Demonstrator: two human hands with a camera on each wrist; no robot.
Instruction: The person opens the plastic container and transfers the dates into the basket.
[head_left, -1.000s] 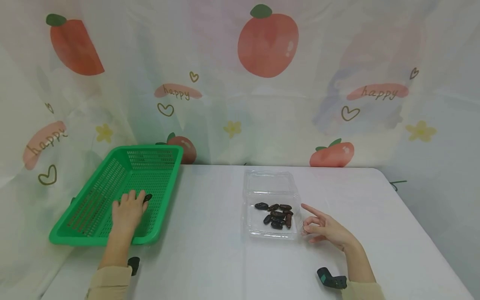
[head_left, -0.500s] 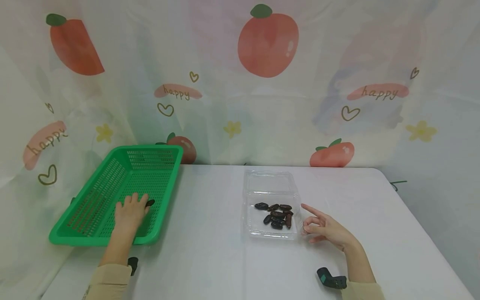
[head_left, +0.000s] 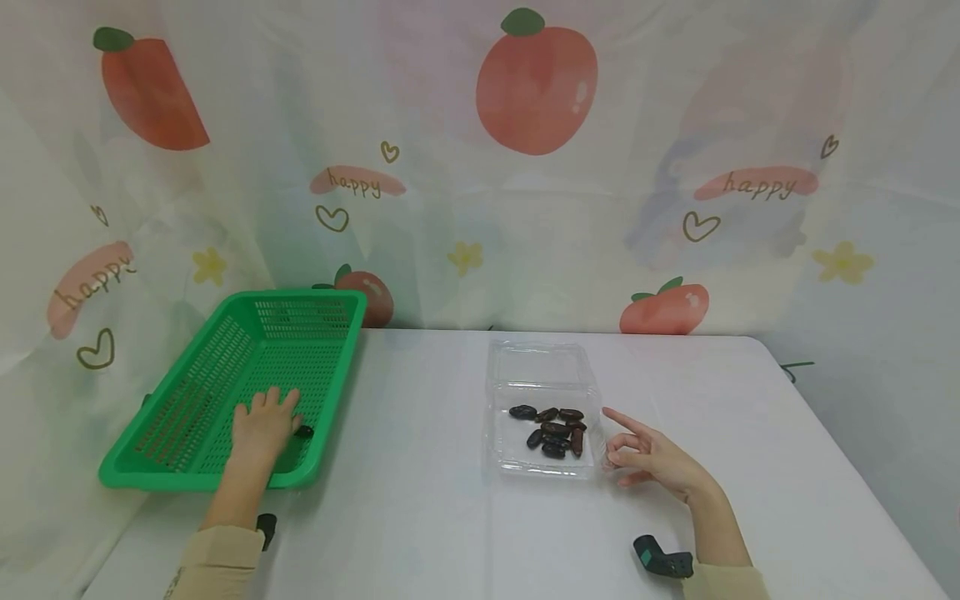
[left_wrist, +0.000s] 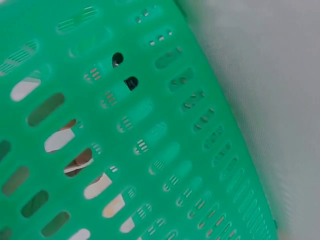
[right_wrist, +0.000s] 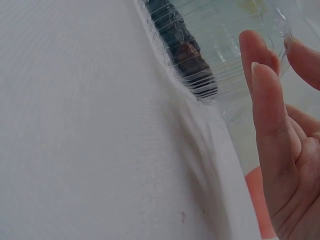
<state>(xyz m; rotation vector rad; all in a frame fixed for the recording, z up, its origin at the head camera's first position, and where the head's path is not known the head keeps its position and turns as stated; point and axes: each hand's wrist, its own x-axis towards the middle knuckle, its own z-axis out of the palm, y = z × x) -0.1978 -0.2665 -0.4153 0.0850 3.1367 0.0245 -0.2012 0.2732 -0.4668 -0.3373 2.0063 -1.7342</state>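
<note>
At the left, a green rectangular slotted plastic basket [head_left: 165, 482] holds the left hand [head_left: 262, 427], back upward, fingers spread; a small dark oval date-like fruit [head_left: 303, 432] lies there just right of its thumb, its visible part seemingly crosswise; the thumb hides one end, so I cannot tell whether that hand pinches or only touches it; this hand is by far the nearer, and any lift likely turns on that thumb-side closeness; well to the right on the white desk [head_left: 420, 500], a clear hinged plastic box [head_left: 517, 448] stands open, several dark oval fruits [head_left: 555, 429] in its near half; at its right edge is the right hand [head_left: 663, 463], index finger extended, other fingers partly bent; whether they grip the rim I cannot tell.
</note>
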